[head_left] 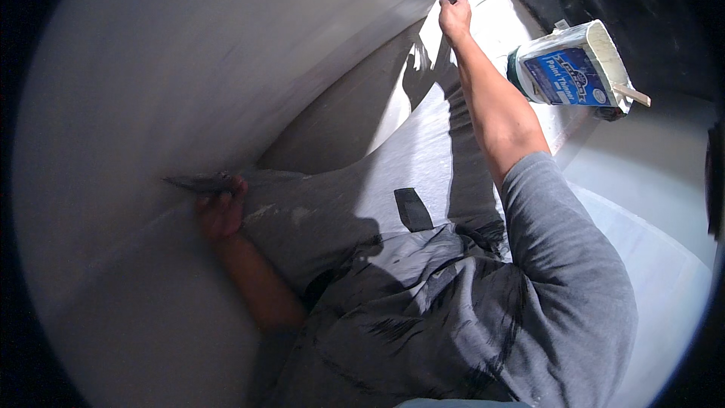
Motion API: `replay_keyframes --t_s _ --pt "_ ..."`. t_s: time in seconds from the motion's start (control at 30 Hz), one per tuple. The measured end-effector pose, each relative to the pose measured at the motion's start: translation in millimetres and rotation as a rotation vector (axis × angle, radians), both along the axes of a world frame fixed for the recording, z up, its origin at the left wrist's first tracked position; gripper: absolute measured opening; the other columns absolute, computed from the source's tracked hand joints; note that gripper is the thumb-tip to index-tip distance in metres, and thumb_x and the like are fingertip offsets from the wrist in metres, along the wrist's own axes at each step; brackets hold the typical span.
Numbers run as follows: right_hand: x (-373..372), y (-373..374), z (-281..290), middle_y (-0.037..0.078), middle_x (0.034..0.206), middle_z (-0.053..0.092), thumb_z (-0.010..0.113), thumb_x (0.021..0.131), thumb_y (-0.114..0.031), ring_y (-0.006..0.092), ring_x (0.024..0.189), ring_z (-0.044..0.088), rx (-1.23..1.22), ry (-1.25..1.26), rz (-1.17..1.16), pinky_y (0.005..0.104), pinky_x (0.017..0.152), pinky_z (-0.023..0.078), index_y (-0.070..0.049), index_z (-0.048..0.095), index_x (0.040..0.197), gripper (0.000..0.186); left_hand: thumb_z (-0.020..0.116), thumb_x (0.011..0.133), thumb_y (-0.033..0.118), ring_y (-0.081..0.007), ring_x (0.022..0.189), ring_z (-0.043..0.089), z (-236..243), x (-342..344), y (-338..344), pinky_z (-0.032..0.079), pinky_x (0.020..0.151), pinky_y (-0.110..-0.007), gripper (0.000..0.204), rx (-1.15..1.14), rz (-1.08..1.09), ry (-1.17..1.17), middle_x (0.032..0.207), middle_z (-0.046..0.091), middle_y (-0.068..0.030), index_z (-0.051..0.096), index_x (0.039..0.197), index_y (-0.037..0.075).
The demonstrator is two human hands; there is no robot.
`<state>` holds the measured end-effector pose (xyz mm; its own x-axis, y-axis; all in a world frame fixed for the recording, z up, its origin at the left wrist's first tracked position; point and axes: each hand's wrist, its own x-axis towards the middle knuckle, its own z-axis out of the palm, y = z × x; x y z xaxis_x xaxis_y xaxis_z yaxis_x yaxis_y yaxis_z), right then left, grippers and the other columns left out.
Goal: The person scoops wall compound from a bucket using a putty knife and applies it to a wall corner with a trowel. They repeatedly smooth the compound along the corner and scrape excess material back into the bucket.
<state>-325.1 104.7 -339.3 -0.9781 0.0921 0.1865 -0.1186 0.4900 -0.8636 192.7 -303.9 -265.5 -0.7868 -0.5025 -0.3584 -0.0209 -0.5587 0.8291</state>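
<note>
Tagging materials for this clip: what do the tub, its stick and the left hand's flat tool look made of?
Tub: likely plastic, off-white and smooth-looking, judging by its thin, moulded-looking walls.
Stick: probably bare wood, matt, given its pale tan colour and flat shape.
Flat tool, in the left hand: metal or plastic, thin and dark; shadow obscures its finish, so I cannot tell which.

Strong light seems to come from the right. The bucket is clearly lit, and just left of it the glare is almost white. A sharp-edged shadow falls across the trousers. The left side is dim, and the wall there looks soft in detail. Black, rounded edges surround the view.
</note>
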Motion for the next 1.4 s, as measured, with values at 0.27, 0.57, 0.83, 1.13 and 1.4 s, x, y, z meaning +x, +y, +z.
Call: replay_keyframes --t_s 0.27,0.57,0.83,1.13,1.4 --pt "65.6 -43.1 -5.2 0.024 0.127 0.063 0.054 0.078 0.006 0.0370 0.120 0.060 -0.064 0.058 0.037 0.0413 0.101 0.047 -0.004 0.047 0.140 0.063 0.061 0.088 -0.010 -0.0425 0.119 0.059 36.9 -40.6 43.8 0.047 0.103 -0.060 0.039 0.197 -0.181 0.431 0.122 0.065 -0.0205 0.057 0.125 -0.001" --pt "190.1 -135.1 5.7 0.018 0.133 0.058 0.061 0.079 0.008 0.0350 0.126 0.054 -0.150 -0.213 0.109 0.0450 0.107 0.044 -0.007 0.044 0.143 0.067 0.064 0.090 0.014 -0.0274 0.115 0.062 6.6 -23.0 20.4 0.046 0.101 -0.045 0.030 -0.391 -0.241 0.042 0.123 0.067 -0.0079 0.065 0.120 0.009" --pt "293.6 -206.5 16.2 0.017 0.132 0.057 0.070 0.078 0.005 0.0334 0.120 0.058 -0.224 -0.277 0.244 0.0440 0.099 0.048 -0.006 0.041 0.144 0.073 0.064 0.084 -0.007 -0.0361 0.118 0.060 43.1 -42.5 43.9 0.045 0.104 -0.058 0.040 0.164 -0.240 0.376 0.123 0.064 -0.0205 0.060 0.124 -0.001" --pt "322.3 -202.7 44.0 0.022 0.125 0.060 0.069 0.081 -0.002 0.0397 0.111 0.062 -0.218 -0.265 0.480 0.0459 0.093 0.049 -0.003 0.041 0.143 0.068 0.065 0.086 -0.006 -0.0399 0.114 0.061 49.2 -60.3 57.2 0.047 0.103 -0.059 0.052 0.188 -0.196 0.432 0.128 0.059 -0.0219 0.049 0.135 0.002" --pt "285.5 -95.7 99.3 0.022 0.118 0.065 0.061 0.093 -0.010 0.0311 0.107 0.064 -0.402 -0.419 0.712 0.0395 0.091 0.050 0.001 0.046 0.140 0.051 0.067 0.090 0.005 -0.0377 0.100 0.069 80.1 -81.7 111.5 0.062 0.078 -0.047 0.045 -0.957 -0.250 0.371 0.124 0.062 -0.0194 0.053 0.133 0.001"
